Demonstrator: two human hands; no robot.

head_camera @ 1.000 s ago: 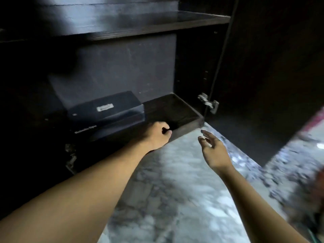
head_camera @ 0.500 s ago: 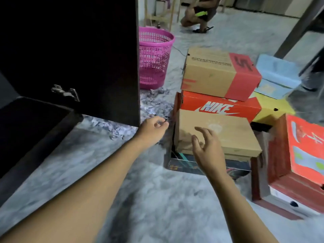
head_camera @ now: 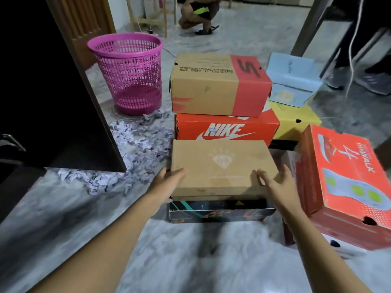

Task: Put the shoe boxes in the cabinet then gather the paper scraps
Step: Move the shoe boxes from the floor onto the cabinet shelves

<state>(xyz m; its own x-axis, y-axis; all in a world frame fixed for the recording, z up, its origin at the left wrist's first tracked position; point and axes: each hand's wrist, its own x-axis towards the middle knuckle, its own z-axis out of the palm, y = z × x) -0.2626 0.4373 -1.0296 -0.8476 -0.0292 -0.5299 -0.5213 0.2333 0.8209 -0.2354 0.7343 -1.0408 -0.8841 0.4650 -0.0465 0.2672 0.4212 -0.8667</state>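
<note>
A plain brown shoe box [head_camera: 220, 166] with a faint diamond logo lies on top of a black patterned box [head_camera: 220, 210] on the marble floor. My left hand [head_camera: 169, 183] grips its left edge, thumb on the lid and fingers down the side. My right hand [head_camera: 275, 182] hovers open with spread fingers over the box's right front corner. Behind stand an orange Nike box [head_camera: 224, 130] and a brown-and-red Skechers box [head_camera: 211, 87] on top of it. Shredded paper scraps [head_camera: 137, 144] are scattered on the floor to the left. The dark cabinet door [head_camera: 53, 92] stands open at the left.
A red Go Walk box [head_camera: 347, 182] leans at the right, with yellow [head_camera: 296, 121] and light blue [head_camera: 292, 77] boxes behind it. A pink mesh basket [head_camera: 129, 72] stands beyond the scraps. A person [head_camera: 196, 13] crouches at the back; someone's shoes [head_camera: 370, 81] and furniture legs are at the far right.
My view swung from the cabinet's inside, where a black box sits, to the stack of boxes. Both hands moved onto the brown box; my left hand took hold of its left edge.
</note>
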